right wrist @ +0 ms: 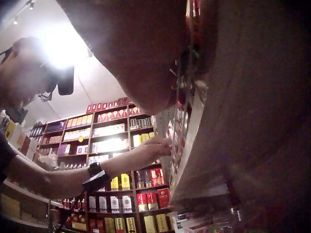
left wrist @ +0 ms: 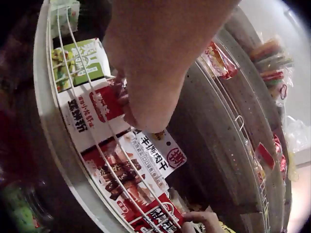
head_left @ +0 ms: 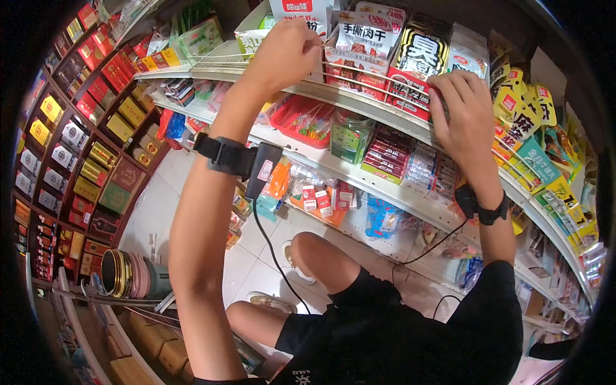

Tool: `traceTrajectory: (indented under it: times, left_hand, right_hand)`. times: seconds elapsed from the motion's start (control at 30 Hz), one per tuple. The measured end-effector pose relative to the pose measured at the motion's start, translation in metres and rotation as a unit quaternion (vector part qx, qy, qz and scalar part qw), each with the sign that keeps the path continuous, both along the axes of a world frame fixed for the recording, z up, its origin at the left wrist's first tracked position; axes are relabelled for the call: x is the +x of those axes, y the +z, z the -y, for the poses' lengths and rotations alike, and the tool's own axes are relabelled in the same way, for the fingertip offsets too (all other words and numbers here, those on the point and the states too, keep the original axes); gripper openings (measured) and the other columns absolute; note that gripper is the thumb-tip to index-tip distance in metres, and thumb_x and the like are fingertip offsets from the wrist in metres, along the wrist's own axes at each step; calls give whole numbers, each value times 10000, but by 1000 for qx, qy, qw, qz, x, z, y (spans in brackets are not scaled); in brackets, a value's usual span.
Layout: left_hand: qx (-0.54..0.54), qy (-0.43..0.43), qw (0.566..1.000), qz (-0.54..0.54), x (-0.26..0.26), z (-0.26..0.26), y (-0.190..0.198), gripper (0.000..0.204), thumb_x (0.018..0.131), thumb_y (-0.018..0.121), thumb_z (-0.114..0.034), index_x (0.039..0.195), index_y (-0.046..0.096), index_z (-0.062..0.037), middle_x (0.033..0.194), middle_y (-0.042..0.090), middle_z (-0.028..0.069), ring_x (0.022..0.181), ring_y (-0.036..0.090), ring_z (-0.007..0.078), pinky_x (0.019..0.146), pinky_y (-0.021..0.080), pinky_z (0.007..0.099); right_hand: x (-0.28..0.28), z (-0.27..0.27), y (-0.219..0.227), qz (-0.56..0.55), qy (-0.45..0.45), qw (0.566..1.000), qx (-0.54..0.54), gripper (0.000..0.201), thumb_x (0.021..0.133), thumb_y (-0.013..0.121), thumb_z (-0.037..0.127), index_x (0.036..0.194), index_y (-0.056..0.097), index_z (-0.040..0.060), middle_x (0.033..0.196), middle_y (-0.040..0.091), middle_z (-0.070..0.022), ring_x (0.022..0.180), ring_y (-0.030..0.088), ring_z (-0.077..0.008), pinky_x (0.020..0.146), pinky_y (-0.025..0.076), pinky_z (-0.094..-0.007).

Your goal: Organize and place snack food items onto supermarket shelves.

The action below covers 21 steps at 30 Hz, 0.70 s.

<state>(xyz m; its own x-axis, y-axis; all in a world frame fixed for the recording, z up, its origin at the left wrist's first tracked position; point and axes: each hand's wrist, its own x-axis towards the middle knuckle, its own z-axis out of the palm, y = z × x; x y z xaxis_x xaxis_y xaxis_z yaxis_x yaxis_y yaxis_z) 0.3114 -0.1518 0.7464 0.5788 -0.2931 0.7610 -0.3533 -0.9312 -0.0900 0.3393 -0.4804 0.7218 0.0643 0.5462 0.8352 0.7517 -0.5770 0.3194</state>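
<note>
My left hand (head_left: 289, 54), fingers curled, grips a white packet with a red label (head_left: 297, 8) on the upper shelf. In the left wrist view its fingers lie over the label side of that white packet (left wrist: 80, 114); the forearm hides part of the grip. To its right stand dried-meat packets (head_left: 362, 32) in a red and white box. My right hand (head_left: 463, 115) rests with loosely bent fingers at the shelf's front rail, beside a black packet (head_left: 422, 48) and a silver-grey bag (head_left: 468, 48). In the right wrist view, the left hand (right wrist: 153, 148) reaches to the shelf.
Wire rails (head_left: 378, 80) run along the upper shelf's front. Below are a red basket (head_left: 301, 122), a green-labelled jar (head_left: 351, 138) and boxed small packs (head_left: 388, 151). Yellow snack bags (head_left: 513, 102) fill the right side. Stacked round tins (head_left: 119, 273) stand on the left.
</note>
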Motion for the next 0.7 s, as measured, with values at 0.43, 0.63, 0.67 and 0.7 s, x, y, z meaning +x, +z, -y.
traceTrajectory:
  times: [0.43,0.63,0.67,0.7]
  left_hand:
    - [-385,99,911,109,10,-94,-6,407,936,647,-304,1166,703,26,1121,724,201,1038,684,238,920,523,380]
    - [-552,17,816,-167,60,-141,6,457,986,556,-340,1253,676,11,1171,710,117,1112,615,243,948,445,378]
    - [-543,-32,816,-194,63,-149,7,442,982,539,-296,1266,672,15,1177,713,111,1121,614,248,965,444,385]
    - [-531,-80,813,-224,67,-156,8,431,978,522,-253,1278,669,19,1182,716,105,1131,612,253,982,442,393]
  right_hand:
    - [0,-5,-1,5,-6,1000,13,156,851,723,94,1000,709,53,979,677,-90,1000,613,-291,894,480,-417]
    - [0,-6,0,-2,1,1000,12,179,823,741,97,988,704,40,970,672,-108,988,615,-306,876,485,-434]
    - [0,-6,0,-5,3,1000,14,180,820,742,96,987,704,40,967,670,-107,989,614,-306,876,485,-431]
    - [0,-7,0,-11,4,1000,18,181,817,743,95,985,703,40,964,669,-106,989,614,-305,877,485,-429]
